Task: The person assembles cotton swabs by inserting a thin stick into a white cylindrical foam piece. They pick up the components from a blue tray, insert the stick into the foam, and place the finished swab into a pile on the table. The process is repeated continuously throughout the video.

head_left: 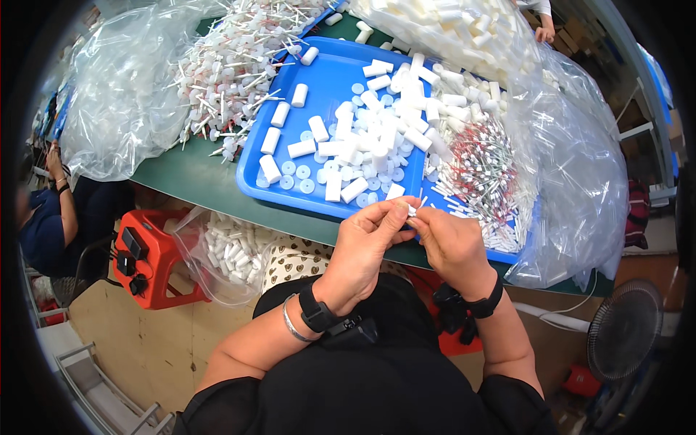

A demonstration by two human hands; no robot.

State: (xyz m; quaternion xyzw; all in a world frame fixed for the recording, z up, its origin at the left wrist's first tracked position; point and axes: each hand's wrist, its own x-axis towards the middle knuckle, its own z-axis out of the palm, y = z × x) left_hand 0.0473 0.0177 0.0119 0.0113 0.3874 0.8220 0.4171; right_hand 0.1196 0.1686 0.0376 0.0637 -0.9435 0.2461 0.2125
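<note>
My left hand (370, 243) and my right hand (453, 243) meet at the front edge of a blue tray (290, 65). Between their pinched fingertips is a small white part (412, 211), mostly covered by the fingers, so I cannot tell its exact kind. White cylinders (344, 148) and translucent round discs (306, 185) lie heaped in the tray just beyond my hands. To the right of these is a pile of small white connectors with red and dark wires (482, 163), with thin white tubes (500, 235) around it.
A mound of white stems with discs and red wires (225, 69) stands left of the tray. Clear plastic bags (123, 94) flank the green table (196, 196). A red stool (148, 261), a bag of white cylinders (235, 246) and a fan (625, 330) stand below. Other people sit nearby.
</note>
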